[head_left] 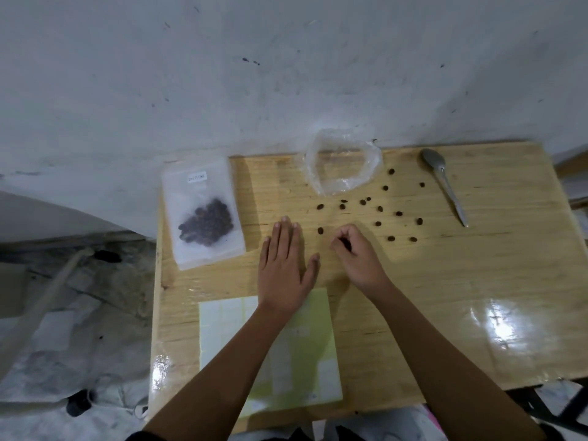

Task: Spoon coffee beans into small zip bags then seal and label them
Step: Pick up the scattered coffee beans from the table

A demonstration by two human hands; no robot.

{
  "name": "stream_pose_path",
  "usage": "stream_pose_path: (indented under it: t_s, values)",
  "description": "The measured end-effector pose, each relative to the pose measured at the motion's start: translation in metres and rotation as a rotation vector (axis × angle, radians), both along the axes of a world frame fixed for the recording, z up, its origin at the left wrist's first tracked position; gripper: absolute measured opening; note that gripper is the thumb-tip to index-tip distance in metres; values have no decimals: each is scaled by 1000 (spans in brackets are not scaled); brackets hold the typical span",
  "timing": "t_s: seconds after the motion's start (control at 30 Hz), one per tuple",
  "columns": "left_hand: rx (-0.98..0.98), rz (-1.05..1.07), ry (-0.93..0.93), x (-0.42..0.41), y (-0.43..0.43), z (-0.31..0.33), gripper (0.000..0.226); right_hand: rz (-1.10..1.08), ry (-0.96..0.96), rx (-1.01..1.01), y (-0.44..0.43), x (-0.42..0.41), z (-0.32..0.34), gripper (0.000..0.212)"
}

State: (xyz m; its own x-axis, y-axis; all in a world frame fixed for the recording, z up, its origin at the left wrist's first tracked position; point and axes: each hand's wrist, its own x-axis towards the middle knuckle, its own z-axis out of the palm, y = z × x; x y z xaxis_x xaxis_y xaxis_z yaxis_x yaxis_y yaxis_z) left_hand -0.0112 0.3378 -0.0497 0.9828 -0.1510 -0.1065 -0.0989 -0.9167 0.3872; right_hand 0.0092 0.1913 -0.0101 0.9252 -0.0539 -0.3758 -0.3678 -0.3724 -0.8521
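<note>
A sealed, labelled zip bag [203,211] holding dark coffee beans lies at the table's left edge on a stack of clear bags. Several loose beans [380,208] are scattered over the wooden table [445,281]. A crumpled open clear bag [342,167] sits at the back with a few beans inside. A metal spoon [444,183] lies at the back right. My left hand [284,265] rests flat on the table, fingers spread. My right hand [356,253] is curled, its fingertips pinching dark beans. A sheet of labels [296,351] lies under my left forearm.
A grey wall [286,74] stands right behind the table. The table's left edge drops to a cluttered floor [63,313] with cloth and a pole. A glossy glare patch shows at the table's right front.
</note>
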Motion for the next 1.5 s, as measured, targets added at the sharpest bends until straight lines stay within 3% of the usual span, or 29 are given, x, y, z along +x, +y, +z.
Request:
stream_pose_path:
  t_s: [0.13,0.33,0.47,0.67,0.87,1.1,1.43,1.5]
  values:
    - [-26,-4,-9,4,4,0,70,-112,50,186,0,2,-2,21]
    - [-13,13,3,5,4,-1,70,1,128,260,-8,15,10,26]
    - [-15,36,16,6,0,1,71,114,11,59,-13,19,9,4]
    - [47,6,20,13,-1,0,78,249,-194,-212,-18,33,-3,25]
    - [73,22,38,14,-4,4,85,330,-235,-256,-16,44,-7,24]
    - [64,35,40,14,-5,6,86,427,-136,-255,-20,53,-8,11]
    - [40,48,28,14,-5,7,85,253,69,-10,-21,47,2,6]
    - [38,47,36,14,-5,7,86,178,88,79,-18,46,1,15]
